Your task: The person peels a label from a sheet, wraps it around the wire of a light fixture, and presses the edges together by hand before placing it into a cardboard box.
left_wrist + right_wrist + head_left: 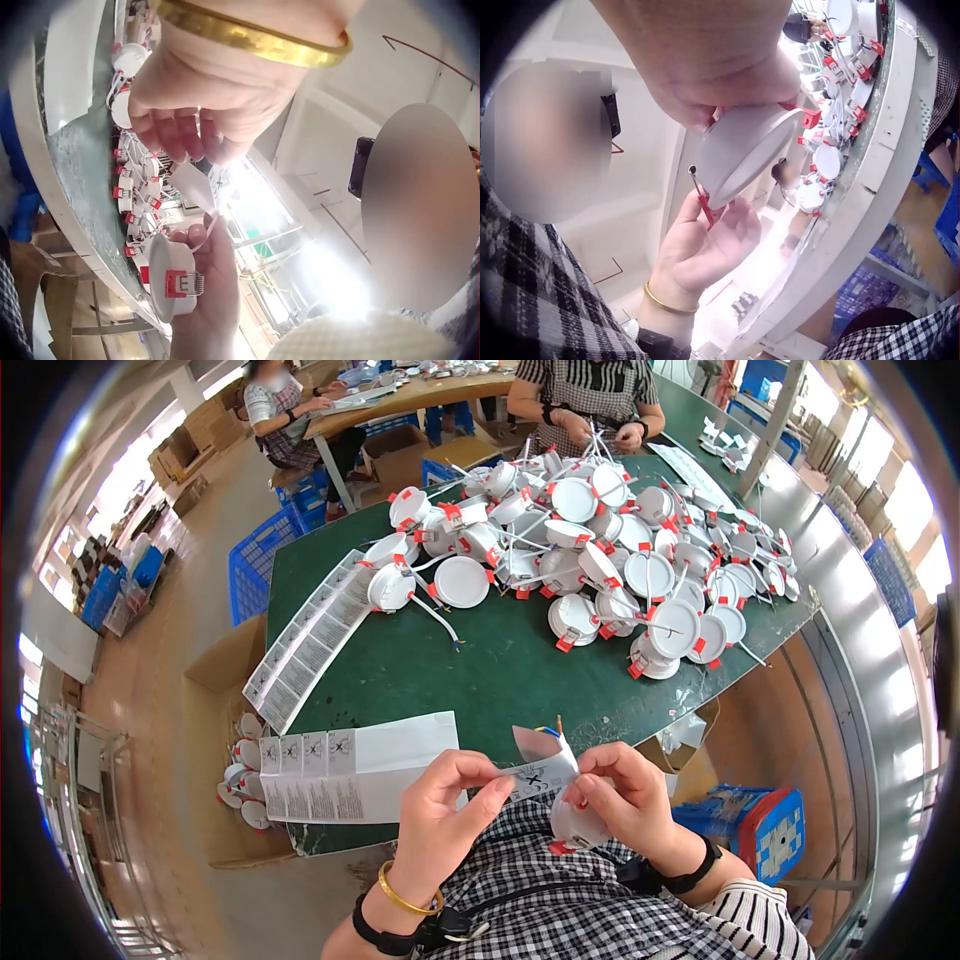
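the left hand point(455, 810) pinches the left end of a small printed label point(540, 777) between thumb and forefinger, and the right hand point(632, 800) has its thumb and forefinger clamped on a white cord point(567, 748) at the label's right end. the label is folded at the cord, one flap to the near side and one to the far side, and coloured wire ends point(548, 731) stick out past it. the cord belongs to a white round lamp point(572, 823) with red clips, which is just under the right hand, over the near edge of the green table point(490, 670), in front of a checked apron point(570, 900). i cannot tell whether the other right fingers touch the lamp. just left of the hands lies a sheet of labels point(405, 745), partly bare, and a longer strip of labels point(315, 635) lies beyond it on the far left. a big pile of lamps point(575, 500) covers the far and right parts of the table. more lamps sit in a cardboard box point(225, 665) at the left, and a person point(590, 405) is at the far side.
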`<state>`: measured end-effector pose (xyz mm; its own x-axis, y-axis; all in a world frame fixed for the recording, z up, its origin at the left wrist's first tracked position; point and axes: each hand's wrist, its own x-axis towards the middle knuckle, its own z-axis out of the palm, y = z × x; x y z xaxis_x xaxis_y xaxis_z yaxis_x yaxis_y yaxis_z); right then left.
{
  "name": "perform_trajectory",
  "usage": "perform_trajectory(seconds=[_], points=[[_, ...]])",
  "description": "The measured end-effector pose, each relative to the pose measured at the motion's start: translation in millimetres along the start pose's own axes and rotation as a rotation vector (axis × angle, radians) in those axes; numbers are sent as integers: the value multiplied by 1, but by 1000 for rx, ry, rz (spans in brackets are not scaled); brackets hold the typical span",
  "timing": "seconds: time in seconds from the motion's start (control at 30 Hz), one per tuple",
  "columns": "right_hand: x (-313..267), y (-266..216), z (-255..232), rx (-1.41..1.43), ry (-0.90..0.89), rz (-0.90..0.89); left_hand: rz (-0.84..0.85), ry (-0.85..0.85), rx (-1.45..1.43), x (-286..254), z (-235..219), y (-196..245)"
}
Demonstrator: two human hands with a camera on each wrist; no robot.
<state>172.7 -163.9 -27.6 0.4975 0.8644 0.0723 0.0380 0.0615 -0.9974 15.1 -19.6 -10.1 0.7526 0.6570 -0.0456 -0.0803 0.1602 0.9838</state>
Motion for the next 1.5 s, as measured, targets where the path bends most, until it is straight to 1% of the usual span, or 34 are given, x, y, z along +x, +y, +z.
perform_trajectory(seconds=[0.03, 0.17, 0.23, 0.27, 0.33, 0.43, 0.47, 0.53, 0.6, 0.73, 0.87, 0.93, 1.1, 1.5], points=[[-1, 0, 0, -5, -8, -3, 48, -9, 23, 1, -1, -1], [-4, -5, 0, -5, -56, -23, 126, 7, -7, 5, 1, -2], [-8, -9, 1, 23, -78, -14, 37, -51, -158, 3, 4, 2], [-8, -10, 1, 42, -90, -4, 41, -49, -160, 3, 2, 2], [-8, -12, 1, 59, -103, 4, -55, -110, -287, 3, -1, 0], [-9, -13, 1, 93, -105, 20, -26, -109, -273, 3, -1, -1], [-10, -13, 2, 102, -88, 14, -25, -111, -273, 3, 0, 0], [-12, -12, 3, 110, -68, 7, -99, -56, -276, 0, 1, 4], [-9, -7, 3, 95, -46, -36, -79, -44, -273, 3, 3, 3], [-10, -7, 8, 113, 9, -23, -83, 16, -230, 2, 7, 5], [-10, -5, 10, 94, 51, -44, -57, 26, -194, 1, 10, 3], [-11, -4, 10, 84, 66, -53, -17, 26, -195, 1, 13, 4], [-12, 0, 11, 179, 108, -49, -29, 24, -249, 2, 18, 2], [-9, 1, 12, 219, 130, -42, -60, 73, -270, 5, 25, -1]])
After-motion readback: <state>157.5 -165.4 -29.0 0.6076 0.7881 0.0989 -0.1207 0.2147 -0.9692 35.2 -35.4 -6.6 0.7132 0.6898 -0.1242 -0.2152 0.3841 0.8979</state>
